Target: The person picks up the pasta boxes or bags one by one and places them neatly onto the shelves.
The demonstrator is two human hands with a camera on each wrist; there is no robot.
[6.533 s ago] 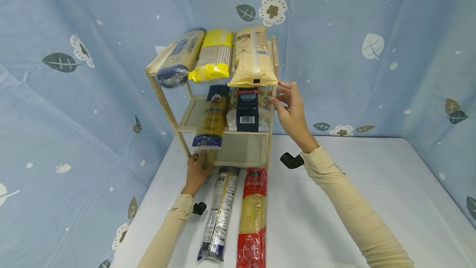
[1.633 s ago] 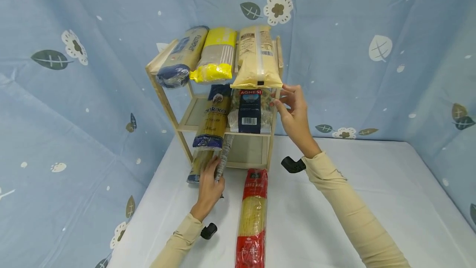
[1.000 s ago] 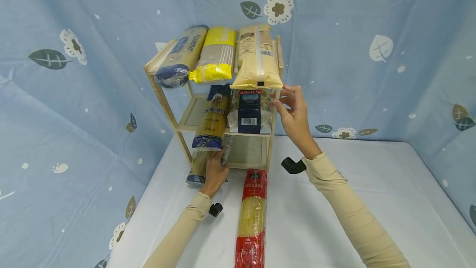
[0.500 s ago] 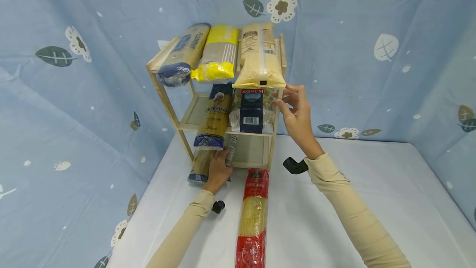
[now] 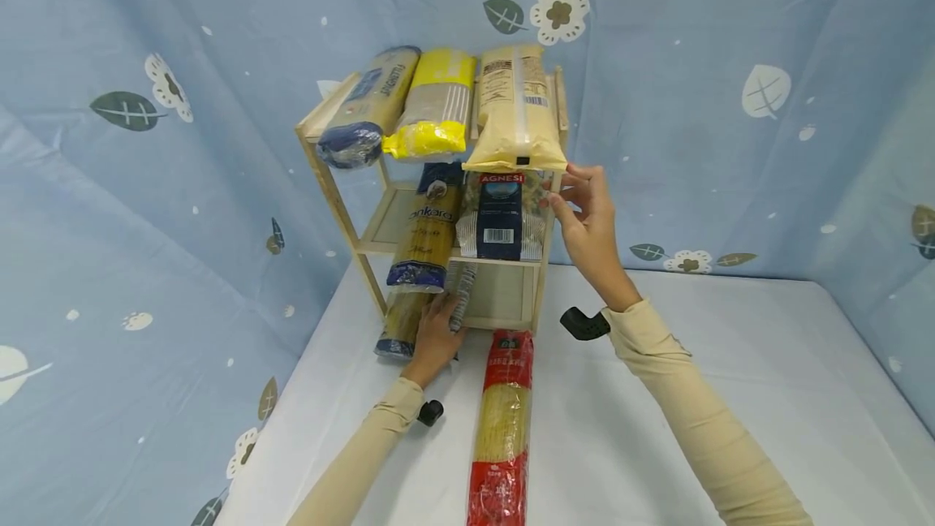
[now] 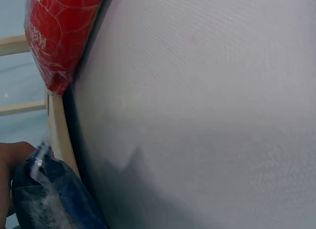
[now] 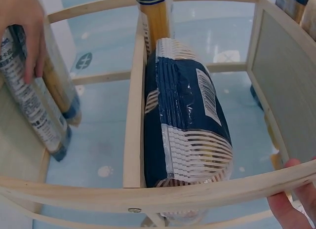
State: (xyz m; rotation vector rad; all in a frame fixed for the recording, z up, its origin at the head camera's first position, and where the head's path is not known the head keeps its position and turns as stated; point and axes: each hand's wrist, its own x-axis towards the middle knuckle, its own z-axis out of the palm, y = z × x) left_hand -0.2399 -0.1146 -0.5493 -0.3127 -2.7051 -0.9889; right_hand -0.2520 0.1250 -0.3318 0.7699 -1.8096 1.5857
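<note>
My left hand [image 5: 437, 339] is at the lower level of a wooden shelf rack [image 5: 500, 295], gripping a spaghetti pack [image 5: 463, 295] with a print-covered silvery side. In the right wrist view, the left hand's fingers [image 7: 33, 51] lie over this pack, which slants into the rack. Its dark blue end [image 6: 54, 194] shows in the left wrist view. Just left of it lies another spaghetti pack [image 5: 400, 327], partly hidden by my hand. My right hand [image 5: 590, 222] holds the rack's right side, fingertips round the wooden rail [image 7: 237, 189], beside a navy-labelled pasta bag [image 5: 500, 217].
A blue-ended spaghetti pack [image 5: 426, 242] on the middle shelf juts over the left hand. On top lie a blue-ended spaghetti pack [image 5: 372, 108], a yellow pack [image 5: 436, 104] and a cream bag [image 5: 514, 108]. A red noodle pack [image 5: 500, 420] lies on the white table [image 5: 657, 428].
The silvery-sided spaghetti pack has gone from the table into the lower shelf with my left hand, which had earlier been at the pack beside it. My right hand stays on the rack.
</note>
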